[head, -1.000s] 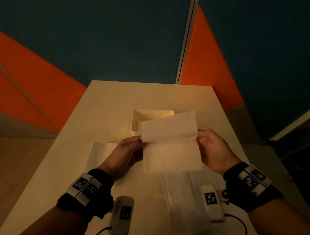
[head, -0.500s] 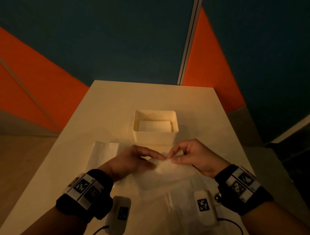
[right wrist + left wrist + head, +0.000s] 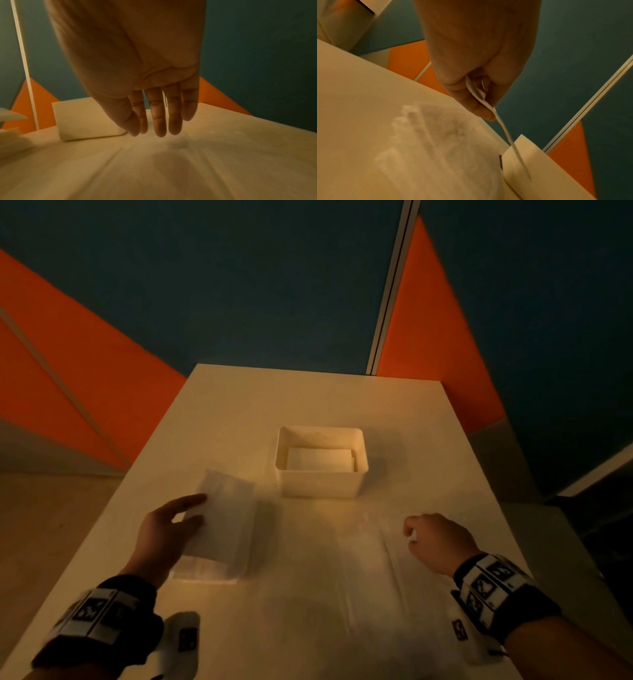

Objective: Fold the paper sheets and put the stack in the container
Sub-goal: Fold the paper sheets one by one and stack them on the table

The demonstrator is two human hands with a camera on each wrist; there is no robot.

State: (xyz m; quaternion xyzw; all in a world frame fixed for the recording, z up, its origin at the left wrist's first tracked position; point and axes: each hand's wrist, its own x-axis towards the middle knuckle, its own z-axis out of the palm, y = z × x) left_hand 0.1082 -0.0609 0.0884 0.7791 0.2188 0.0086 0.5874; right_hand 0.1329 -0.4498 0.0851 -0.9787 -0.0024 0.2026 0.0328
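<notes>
In the head view the left hand (image 3: pixel 164 534) is at the lower left of the frame and holds a folded paper sheet (image 3: pixel 227 522) between the thumb and the other fingers. The sheet is raised above a small stack of folded sheets (image 3: pixel 205 571) that lies on the surface (image 3: pixel 239 412) just under it. In the left wrist view the same sheet (image 3: pixel 489 106) shows from the edge as a thin bent strip, pinched by the fingers (image 3: pixel 479 109), and it reaches toward the container (image 3: pixel 527 151) at the lower right of that frame.

The container (image 3: pixel 320 484) is a white open box in the middle of the head view, above and to the right of the left hand. At least one folded sheet (image 3: pixel 320 458) lies flat on its bottom.

The right hand (image 3: pixel 436 539) is at the lower right of the head view, over a wide, thin, pale sheet (image 3: pixel 342 559) that is spread on the surface. This hand holds nothing; in the right wrist view its fingers (image 3: pixel 160 121) are nearly straight and close together, and they point down to the surface (image 3: pixel 240 128). I cannot tell if the fingertips touch it. The container (image 3: pixel 82 119) stands to the left of these fingers in that view.
</notes>
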